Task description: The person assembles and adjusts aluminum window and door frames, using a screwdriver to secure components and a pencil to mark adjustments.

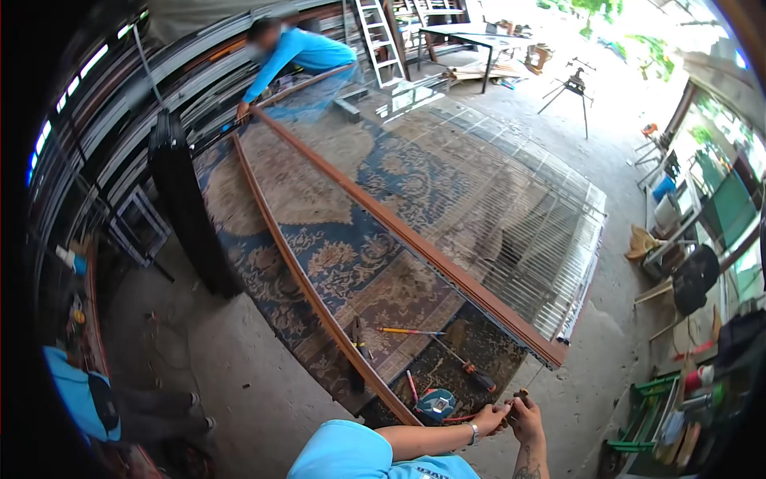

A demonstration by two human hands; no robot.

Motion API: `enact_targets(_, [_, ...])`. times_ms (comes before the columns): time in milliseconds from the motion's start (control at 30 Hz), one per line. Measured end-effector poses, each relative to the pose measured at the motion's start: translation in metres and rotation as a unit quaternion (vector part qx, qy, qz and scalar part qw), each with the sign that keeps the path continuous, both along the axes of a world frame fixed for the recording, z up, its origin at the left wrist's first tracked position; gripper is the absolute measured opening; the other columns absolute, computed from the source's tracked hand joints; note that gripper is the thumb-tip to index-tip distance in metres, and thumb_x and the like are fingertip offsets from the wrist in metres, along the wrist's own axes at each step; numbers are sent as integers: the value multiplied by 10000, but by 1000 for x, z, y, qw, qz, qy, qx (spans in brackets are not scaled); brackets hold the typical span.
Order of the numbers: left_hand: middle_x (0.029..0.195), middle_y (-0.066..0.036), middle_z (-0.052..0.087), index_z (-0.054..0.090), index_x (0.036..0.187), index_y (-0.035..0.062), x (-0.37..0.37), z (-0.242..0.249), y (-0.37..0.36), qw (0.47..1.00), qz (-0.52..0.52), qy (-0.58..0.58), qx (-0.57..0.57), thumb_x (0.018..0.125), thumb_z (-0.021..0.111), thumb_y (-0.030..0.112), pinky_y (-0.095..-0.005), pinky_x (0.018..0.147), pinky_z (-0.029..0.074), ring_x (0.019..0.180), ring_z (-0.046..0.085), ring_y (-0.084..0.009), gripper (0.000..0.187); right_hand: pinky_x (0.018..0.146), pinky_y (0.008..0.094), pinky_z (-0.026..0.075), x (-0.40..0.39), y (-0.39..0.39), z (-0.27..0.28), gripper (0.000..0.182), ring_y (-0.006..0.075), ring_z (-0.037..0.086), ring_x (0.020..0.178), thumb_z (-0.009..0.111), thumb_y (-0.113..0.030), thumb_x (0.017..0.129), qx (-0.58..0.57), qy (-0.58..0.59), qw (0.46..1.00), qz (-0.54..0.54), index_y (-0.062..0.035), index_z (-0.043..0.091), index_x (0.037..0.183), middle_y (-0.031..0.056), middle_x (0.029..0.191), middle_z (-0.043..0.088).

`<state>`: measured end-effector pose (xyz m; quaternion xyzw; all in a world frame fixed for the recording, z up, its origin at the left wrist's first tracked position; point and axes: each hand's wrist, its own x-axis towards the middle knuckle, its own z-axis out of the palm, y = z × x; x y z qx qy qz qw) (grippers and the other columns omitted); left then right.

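My left hand (488, 420), with a watch at the wrist, and my right hand (524, 417) meet low in the view, just beyond the carpet corner. Both are closed, fingers pinched close together; the small thing between them is too small to name. A thin red piece (460, 418) shows beside my left hand. Close by lie a blue tape measure (436, 405), a screwdriver (479, 378) with an orange and black handle, and a red marker-like stick (412, 385). Farther left are a thin yellow and red stick (411, 331) and dark-handled pliers (361, 339).
Two long brown frame bars (415, 241) (299, 275) cross the patterned carpet (335, 247); clear sheeting lies right of them. A co-worker in blue (299, 52) bends at the far end. Another person (80, 395) is at left. A green rack (650, 411) stands right.
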<state>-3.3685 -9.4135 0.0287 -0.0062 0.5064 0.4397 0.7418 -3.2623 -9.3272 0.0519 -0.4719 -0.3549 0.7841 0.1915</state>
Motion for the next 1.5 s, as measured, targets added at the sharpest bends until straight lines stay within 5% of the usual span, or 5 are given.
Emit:
enact_targets(467, [803,-120,628,481,994,-18,75,-59,3,901,162,402,6,795,651,445,-342,682,481,745,614,-231,532,625,298,478,192,43,27,428,167,593,761,579,-242,863,166,-234,957,49,-22,483,1216,83,925,604])
enact_targets(533, [741,-26,586,471,970,0,77,-42,3,875,194,444,10,838,651,317,-260,526,454,603,538,-86,388,646,291,473,229,67,14,416,152,581,765,574,-237,866,191,-220,955,60,-18,490,1210,72,941,599])
enact_targets(833, [694,2,506,524,875,41,119,-2,31,820,425,383,-19,903,568,222,-205,446,410,534,483,-66,188,657,270,465,364,85,15,382,130,576,770,573,-216,865,87,-215,972,48,-24,505,1189,58,940,604])
enact_targets(1133, [724,-6,555,565,915,51,119,0,30,813,470,341,-42,938,467,333,-206,490,444,591,542,-83,300,692,275,455,290,174,56,395,130,572,806,603,-239,851,184,-180,954,158,-35,526,1180,54,939,613])
enact_targets(1500, [788,-80,647,560,1005,66,67,14,16,948,311,73,-3,907,484,440,-224,466,500,618,646,-143,393,753,307,458,128,257,52,460,159,563,867,604,-305,871,205,-155,888,381,-33,494,1225,72,1015,598])
